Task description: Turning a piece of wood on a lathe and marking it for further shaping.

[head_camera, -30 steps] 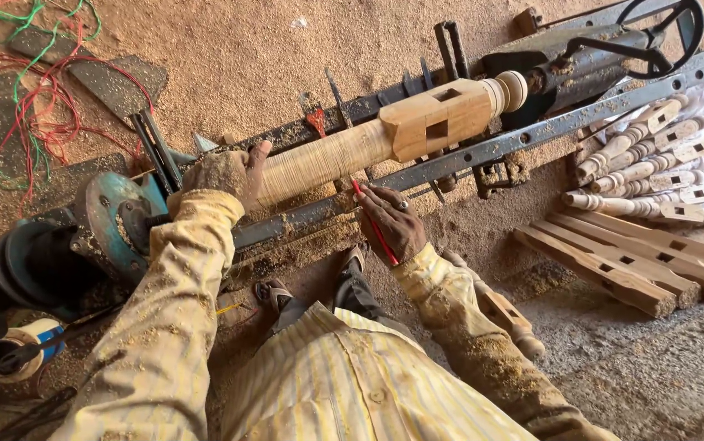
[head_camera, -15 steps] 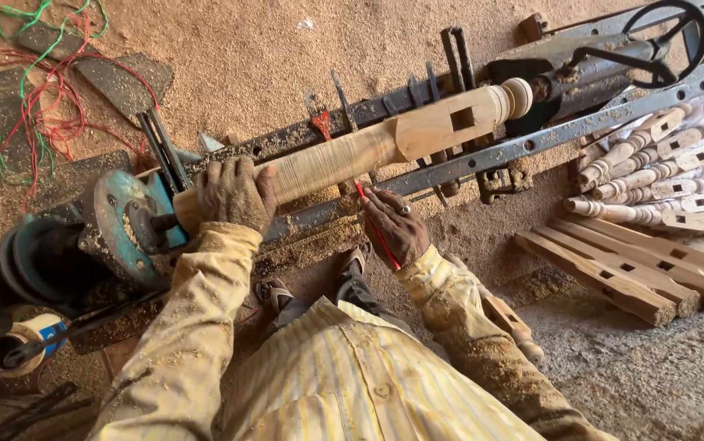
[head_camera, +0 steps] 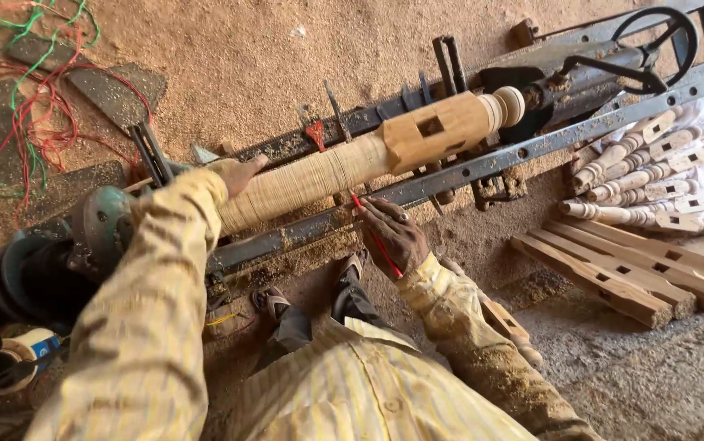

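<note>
A long pale wooden leg [head_camera: 344, 163] is mounted on a floor lathe [head_camera: 450, 171], round and ribbed at its left part, square with a mortise at its right. My left hand [head_camera: 233, 173] rests on the left end of the round part, near the green motor [head_camera: 99, 224]. My right hand [head_camera: 393, 233] holds a red pencil [head_camera: 376, 241] with its tip against the round part's underside, just above the front rail.
Turned legs [head_camera: 646, 175] and squared wooden blanks [head_camera: 613, 273] lie at the right. A black handwheel [head_camera: 654, 41] sits at the lathe's far end. Red and green wires [head_camera: 25, 90] trail at top left. Sawdust covers the floor. My sandalled feet [head_camera: 274, 302] are under the rail.
My left hand has slid up and to the right along the workpiece. My right hand with the pencil stays at the rail. The view has shifted slightly.
</note>
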